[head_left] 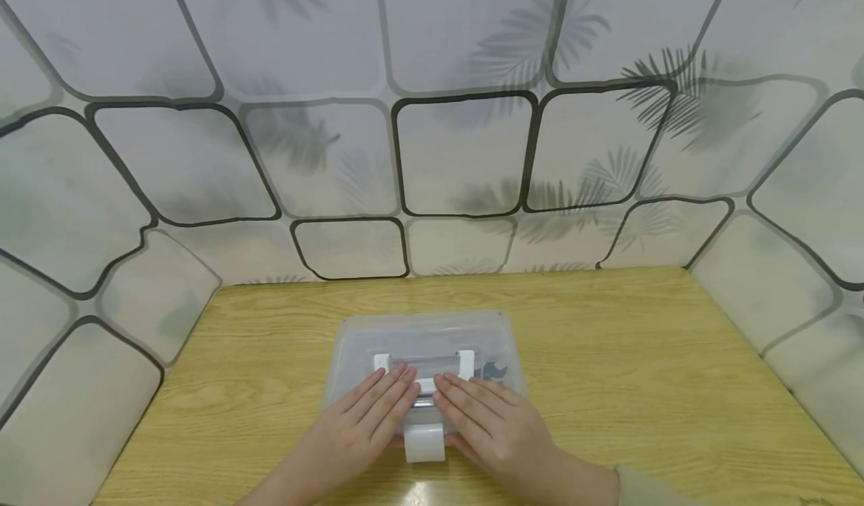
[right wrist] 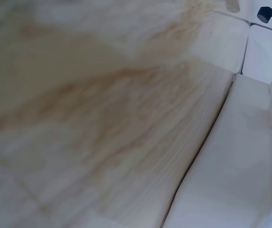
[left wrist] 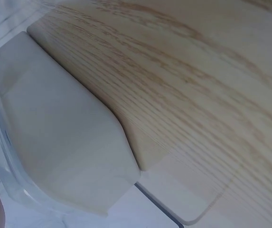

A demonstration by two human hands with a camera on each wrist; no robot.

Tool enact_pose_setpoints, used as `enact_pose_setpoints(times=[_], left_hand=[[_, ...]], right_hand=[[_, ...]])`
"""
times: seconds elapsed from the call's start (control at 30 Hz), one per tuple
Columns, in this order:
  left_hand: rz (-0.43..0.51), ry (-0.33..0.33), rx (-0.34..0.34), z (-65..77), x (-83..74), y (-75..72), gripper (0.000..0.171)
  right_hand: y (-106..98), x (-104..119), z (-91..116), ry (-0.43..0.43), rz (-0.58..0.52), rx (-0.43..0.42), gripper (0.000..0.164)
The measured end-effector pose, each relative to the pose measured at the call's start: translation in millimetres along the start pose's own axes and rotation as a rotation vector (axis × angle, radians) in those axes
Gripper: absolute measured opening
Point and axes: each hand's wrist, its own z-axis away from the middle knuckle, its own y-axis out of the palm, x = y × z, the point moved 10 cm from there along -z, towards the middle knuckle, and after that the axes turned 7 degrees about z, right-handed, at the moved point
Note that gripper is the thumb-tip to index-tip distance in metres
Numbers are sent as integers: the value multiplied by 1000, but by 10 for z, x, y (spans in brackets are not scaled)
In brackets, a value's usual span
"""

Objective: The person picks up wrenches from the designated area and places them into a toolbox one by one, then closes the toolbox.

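A clear plastic storage box [head_left: 425, 330] with a translucent lid sits on the table in the head view. Two white brackets [head_left: 466, 364] hold the carrying handle on top of the lid. From the front edge hangs a white latch [head_left: 424, 444]. My left hand [head_left: 361, 420] lies on the lid's left front part, fingers straight and side by side. On the right front part rests my right hand [head_left: 502, 431], also with straight fingers, its fingertips beside the handle. Both thumbs show partly at the front edge, either side of the latch. The box's pale side wall [left wrist: 64, 128] fills much of the left wrist view.
The wood-grain table [head_left: 628, 363] extends around the box. Behind it and along both sides stand pale walls [head_left: 466, 154] printed with dark outlines and leaves. A dark blue object [right wrist: 271, 15] shows at the right wrist view's top right corner.
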Motion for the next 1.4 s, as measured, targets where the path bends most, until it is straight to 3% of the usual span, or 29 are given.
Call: enact_pose_setpoints(times=[0.73,1.0,1.2,1.4], left_hand=[[43,-30,-23,-40,26,-44,54],[107,-99,20,-19,19,-17,67],[64,-119,-8,-15,0,2,74],[52,-114,-19,-6,-14,11,73]], right_hand=[[-7,-27,-38,63,-30,21,38],[4,-12,-14,72,-36,49,38],[54,35,26,79,-38,113,57],[81,90,42,83,64,116,68]])
